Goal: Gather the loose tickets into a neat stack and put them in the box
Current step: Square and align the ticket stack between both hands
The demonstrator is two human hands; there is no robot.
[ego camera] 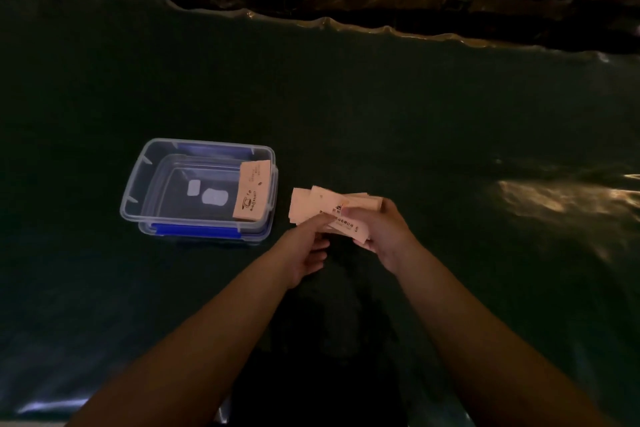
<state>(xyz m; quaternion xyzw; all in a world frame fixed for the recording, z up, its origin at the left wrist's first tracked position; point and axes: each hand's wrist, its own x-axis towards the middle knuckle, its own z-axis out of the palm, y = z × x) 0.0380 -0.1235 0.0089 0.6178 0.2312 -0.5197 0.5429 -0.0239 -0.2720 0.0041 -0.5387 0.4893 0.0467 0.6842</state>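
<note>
The counter (381, 107) is covered in dark green with pale glints of reflected light. The box (138, 191) is clear plastic with a blue clip (195, 230) on its near side and 2 whitish patches on its floor. The tickets (332, 210) are pale peach with black print, as is the ticket (250, 191) in the box.

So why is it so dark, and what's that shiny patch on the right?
Head view: the room is dim, so the table cover looks nearly black; the shiny patch is lamp glare on it; the tickets and clear box show best; the far edge curves from the wide lens.
</note>
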